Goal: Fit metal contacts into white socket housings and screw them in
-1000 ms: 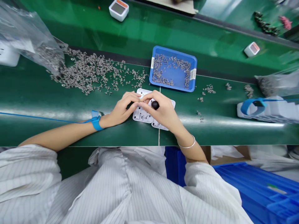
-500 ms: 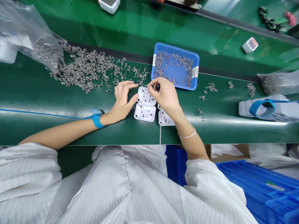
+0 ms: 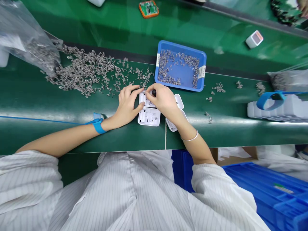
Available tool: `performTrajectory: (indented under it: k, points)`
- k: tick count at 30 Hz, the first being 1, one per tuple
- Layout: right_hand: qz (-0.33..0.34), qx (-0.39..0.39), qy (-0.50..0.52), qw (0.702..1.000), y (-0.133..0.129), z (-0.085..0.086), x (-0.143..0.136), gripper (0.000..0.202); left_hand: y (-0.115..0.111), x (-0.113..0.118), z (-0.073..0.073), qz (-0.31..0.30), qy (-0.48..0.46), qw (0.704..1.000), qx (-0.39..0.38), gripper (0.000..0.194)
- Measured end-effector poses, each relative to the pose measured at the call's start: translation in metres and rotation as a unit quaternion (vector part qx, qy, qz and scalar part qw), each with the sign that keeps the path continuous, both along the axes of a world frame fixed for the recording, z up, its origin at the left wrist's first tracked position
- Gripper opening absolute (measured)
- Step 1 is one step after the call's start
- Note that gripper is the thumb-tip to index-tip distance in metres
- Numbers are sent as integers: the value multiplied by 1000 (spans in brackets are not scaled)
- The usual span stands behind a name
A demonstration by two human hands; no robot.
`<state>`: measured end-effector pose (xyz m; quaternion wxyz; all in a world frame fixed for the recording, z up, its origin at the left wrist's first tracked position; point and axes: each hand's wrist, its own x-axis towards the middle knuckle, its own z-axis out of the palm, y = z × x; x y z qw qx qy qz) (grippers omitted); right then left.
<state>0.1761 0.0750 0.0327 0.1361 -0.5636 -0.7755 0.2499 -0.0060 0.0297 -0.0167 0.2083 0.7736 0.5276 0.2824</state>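
Observation:
A white plastic housing (image 3: 150, 104) with small dark parts inside lies on the green bench, partly under my fingers. My left hand (image 3: 128, 104) has its thumb and index finger on the left side of that housing. My right hand (image 3: 165, 99) is closed above it, and a black rounded handle end (image 3: 154, 93) pokes out between thumb and fingers. The rest of that tool is hidden. Both hands' fingertips meet near the housing's upper left corner; any small part there cannot be made out. A second housing (image 3: 149, 116) lies just in front. More housings (image 3: 178, 101) sit partly beneath my right forearm.
Small metal spring contacts (image 3: 89, 70) spread in a heap from a clear plastic bag (image 3: 26, 35). A blue tray (image 3: 181, 87) holds more. Small groups of contacts (image 3: 218, 87) lie right of it. An orange-framed circuit board (image 3: 148, 9) and a white device (image 3: 254, 39) sit behind.
My right hand has moved left over the housing, and my left index finger now reaches its upper corner. The housings under my right arm have turned askew. An orange-framed board now shows at the back.

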Motion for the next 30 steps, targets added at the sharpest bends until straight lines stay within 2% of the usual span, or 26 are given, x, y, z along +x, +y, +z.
performTrajectory:
  k: [7, 13, 16, 21, 30]
  points:
    - [-1, 4, -86, 996, -4, 2, -8, 18, 2, -1, -1, -5, 1, 1000, -2, 48]
    - [64, 27, -181, 981, -10, 10, -8, 30, 3, -1, 0, -9, 1, 1000, -5, 50]
    - [80, 35, -168, 982, -11, 9, -1, 31, 3, -2, 0, -9, -4, 1000, -6, 51]
    - [62, 49, -121, 990, -8, 2, 4, 31, 4, -2, -4, -1, -8, 1000, -7, 53]
    - [118, 62, -178, 975, -20, 6, -1, 40, 3, -3, -8, -5, -6, 1000, 17, 50]
